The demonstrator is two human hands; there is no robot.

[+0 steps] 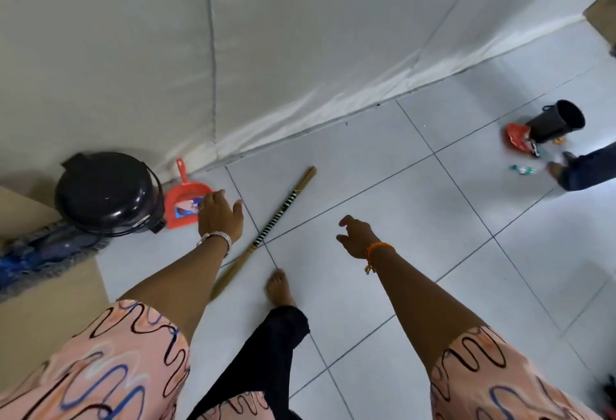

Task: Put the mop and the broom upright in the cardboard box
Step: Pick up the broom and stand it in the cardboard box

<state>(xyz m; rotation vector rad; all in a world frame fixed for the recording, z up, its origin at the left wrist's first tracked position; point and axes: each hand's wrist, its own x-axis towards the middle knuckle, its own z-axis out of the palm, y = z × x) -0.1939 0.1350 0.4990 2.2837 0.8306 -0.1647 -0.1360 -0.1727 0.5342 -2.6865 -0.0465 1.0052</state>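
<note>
The broom [276, 216] lies flat on the white tiled floor, a thin bamboo stick with a black-and-white banded grip, running from near the wall down toward my bare foot. A blue and grey mop head [43, 253] rests on the cardboard box [40, 306] at the left edge. My left hand [218, 214] hovers open above the floor just left of the broom's banded part, not touching it. My right hand [358, 236] hangs open to the right of the broom, fingers spread, holding nothing.
A black lidded bin [106, 191] and a red dustpan [183, 201] stand by the white wall left of the broom. At far right a tipped black bin [555, 121] lies with spilled red packaging [516, 136], and another person's foot [563, 169] stands beside it.
</note>
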